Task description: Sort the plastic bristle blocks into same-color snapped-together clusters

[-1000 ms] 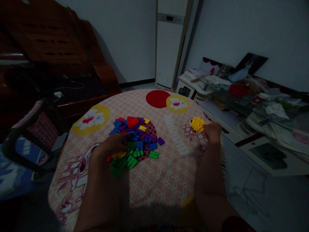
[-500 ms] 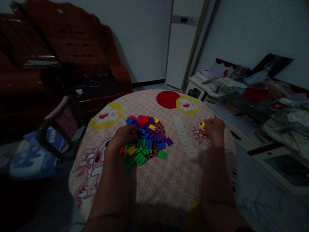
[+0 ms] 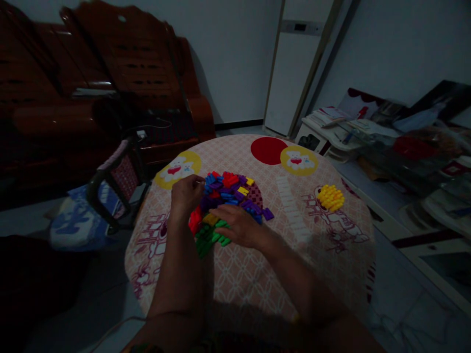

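A heap of small plastic blocks (image 3: pixel 228 193) in red, blue, purple, green and yellow lies at the middle of a round table (image 3: pixel 257 274) with a patterned pink cloth. My left hand (image 3: pixel 186 193) rests at the heap's left edge, its fingers curled in a pinch; what they hold is too small to see. Over the heap's near side my right hand (image 3: pixel 239 225) lies flat with fingers stretched out, touching green and yellow blocks. A separate cluster of yellow blocks (image 3: pixel 330 197) sits on the cloth at the right, apart from both hands.
A dark chair with a pink seat (image 3: pixel 114 179) stands close to the table's left side. Behind it is a brown wooden sofa (image 3: pixel 110 93). Low cabinets with papers and clutter (image 3: pixel 386 142) run along the right wall. A white door (image 3: pixel 294 68) is at the back.
My right hand left the yellow cluster at the right and came across to the mixed heap. My left hand shifted up along the heap's left edge. The camera turned a little left.
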Tool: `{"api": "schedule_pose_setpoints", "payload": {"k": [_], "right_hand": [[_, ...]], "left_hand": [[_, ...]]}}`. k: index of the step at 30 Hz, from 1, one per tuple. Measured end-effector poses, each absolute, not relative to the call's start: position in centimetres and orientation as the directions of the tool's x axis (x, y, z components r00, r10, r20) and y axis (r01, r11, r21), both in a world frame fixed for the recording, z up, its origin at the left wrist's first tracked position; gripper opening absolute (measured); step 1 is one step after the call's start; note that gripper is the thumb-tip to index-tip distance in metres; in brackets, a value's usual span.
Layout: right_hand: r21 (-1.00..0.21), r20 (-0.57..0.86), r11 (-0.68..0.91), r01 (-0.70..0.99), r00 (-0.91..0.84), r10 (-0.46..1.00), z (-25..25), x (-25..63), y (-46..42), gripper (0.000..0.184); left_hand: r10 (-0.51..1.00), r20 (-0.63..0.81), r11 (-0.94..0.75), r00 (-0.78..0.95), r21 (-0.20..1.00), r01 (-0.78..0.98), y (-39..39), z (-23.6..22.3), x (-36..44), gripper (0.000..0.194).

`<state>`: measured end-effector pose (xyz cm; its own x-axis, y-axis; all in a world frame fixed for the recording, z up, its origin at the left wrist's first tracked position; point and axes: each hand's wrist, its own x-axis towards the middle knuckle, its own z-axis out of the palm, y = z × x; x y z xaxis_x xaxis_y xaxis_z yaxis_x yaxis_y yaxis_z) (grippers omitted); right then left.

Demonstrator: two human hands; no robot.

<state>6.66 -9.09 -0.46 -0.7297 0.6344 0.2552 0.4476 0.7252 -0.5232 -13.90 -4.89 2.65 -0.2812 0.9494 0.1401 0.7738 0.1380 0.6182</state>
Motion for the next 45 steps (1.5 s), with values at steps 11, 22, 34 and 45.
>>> {"api": "schedule_pose_setpoints", "payload": {"k": [11, 22, 34, 45], "right_hand": [[-0.415, 0.247, 0.813, 0.408, -0.81, 0.533, -3.5, 4.4, -9.9, 0.024], [-0.461, 0.494, 0.383, 0.801, -0.127, 0.86, -0.7, 16.2, -2.8, 0.018], [0.019, 0.424, -0.065, 0.998, 0.051, 0.904, -1.1, 28.2, -0.5, 0.022], [0.173, 0.277, -0.029, 0.985, -0.02, 0.961, -3.0, 29.2, -0.8, 0.027]], "left_hand": [[0.964, 0.149, 0.099, -0.219, 0.564, 0.82, -4.4, 2.7, -13.0, 0.037], [0.967, 0.171, 0.07, -0.19, 0.537, 0.841, -4.2, 2.6, -13.2, 0.04], [0.976, 0.154, 0.049, -0.157, 0.543, 0.839, -4.3, 2.7, -12.5, 0.04], [0.973, 0.165, 0.038, -0.16, 0.57, 0.821, -4.4, 2.9, -12.3, 0.035]]}}
